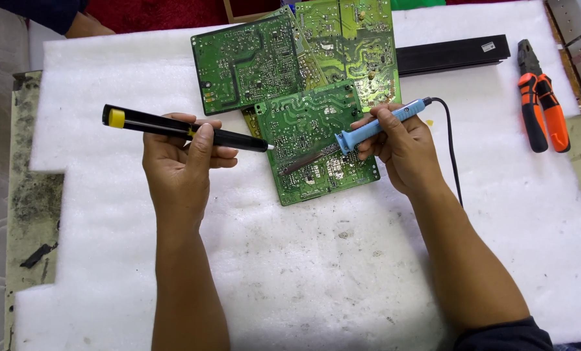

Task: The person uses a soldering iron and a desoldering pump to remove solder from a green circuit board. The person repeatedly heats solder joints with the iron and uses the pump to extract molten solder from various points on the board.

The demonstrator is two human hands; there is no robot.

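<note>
The pump (186,130) is gripped in the left hand (176,156), tip aimed right at the board (316,143); the iron (375,127), clasped by the right hand (401,146), is slanted down-left, tip on that board.

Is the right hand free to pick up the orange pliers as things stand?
Probably not: the right hand is closed around the blue soldering iron. The pliers lie unobstructed on the white foam to its right.
</note>
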